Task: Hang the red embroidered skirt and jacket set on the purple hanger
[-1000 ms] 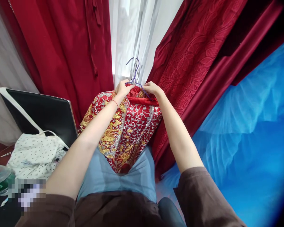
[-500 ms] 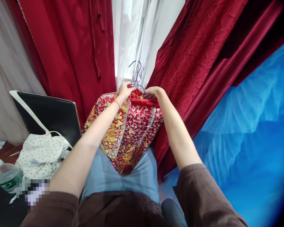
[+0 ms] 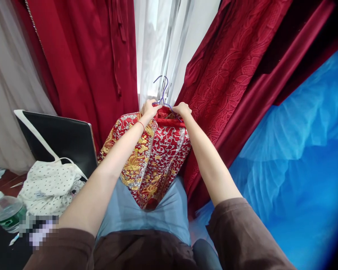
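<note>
A purple wire hanger (image 3: 163,90) stands hook up at the neck of a red jacket (image 3: 157,157) embroidered in gold and silver. The jacket hangs down in front of my legs. My left hand (image 3: 150,108) is closed at the left of the neck opening, its thumb on the hanger's left arm. On the other side, my right hand (image 3: 182,108) is closed with its thumb side at the hanger's right arm, above the red collar edge. Its fingertips are mostly hidden. The hanger's lower ends go out of sight inside the jacket.
Dark red garments (image 3: 92,56) hang to the left, and a patterned red one (image 3: 225,90) to the right. Blue tulle (image 3: 287,150) fills the far right. At left are a black chair back (image 3: 62,138), a dotted white cloth bag (image 3: 50,183) and a water bottle (image 3: 5,212).
My right hand has come up out of the neck opening onto the hanger's right arm. The hanger and jacket have shifted slightly downward in view; my left hand keeps its hold.
</note>
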A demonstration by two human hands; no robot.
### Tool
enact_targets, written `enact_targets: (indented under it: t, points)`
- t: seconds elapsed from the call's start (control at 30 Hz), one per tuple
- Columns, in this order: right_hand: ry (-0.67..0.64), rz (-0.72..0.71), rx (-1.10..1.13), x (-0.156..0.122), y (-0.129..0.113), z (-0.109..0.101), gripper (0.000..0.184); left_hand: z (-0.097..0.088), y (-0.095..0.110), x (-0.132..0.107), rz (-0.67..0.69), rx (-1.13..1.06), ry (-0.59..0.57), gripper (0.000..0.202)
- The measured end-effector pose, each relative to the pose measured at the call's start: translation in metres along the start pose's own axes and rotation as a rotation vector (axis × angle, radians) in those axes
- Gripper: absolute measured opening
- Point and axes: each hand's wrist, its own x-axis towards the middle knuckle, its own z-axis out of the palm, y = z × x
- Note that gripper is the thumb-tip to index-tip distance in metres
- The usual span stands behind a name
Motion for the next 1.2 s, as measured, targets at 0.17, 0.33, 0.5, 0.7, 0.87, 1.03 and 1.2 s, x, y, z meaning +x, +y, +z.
enact_targets:
  t: [0.17,0.33,0.5,0.7,0.87,1.03,1.2]
  points:
    - [0.025,0.170,-0.092,-0.007,0.017,0.008,0.054,0.002,0.000,0.000,0.039,-0.005,0.016,0.019]
    - [-0.046,0.100,-0.138,-0.006,0.022,0.005,0.040,0.006,-0.006,0.005,0.062,-0.054,0.045,0.014]
    - [0.309,-0.101,-0.296,-0.016,0.008,0.000,0.035,0.003,-0.014,0.015,0.146,-0.070,0.074,0.012]
    - [0.488,-0.227,-0.366,-0.031,0.008,-0.004,0.047,-0.010,-0.019,0.005,0.453,0.237,0.162,0.026]
    - [0.409,-0.318,-0.425,-0.039,0.011,-0.013,0.046,0.006,0.001,-0.015,0.933,0.449,0.042,0.039]
    - [0.351,-0.417,-0.403,-0.061,0.003,-0.028,0.043,0.036,0.016,-0.027,1.011,0.505,-0.049,0.047]
    - [0.166,-0.468,-0.577,-0.082,0.006,-0.047,0.043,0.012,-0.005,-0.020,1.070,0.433,-0.134,0.046]
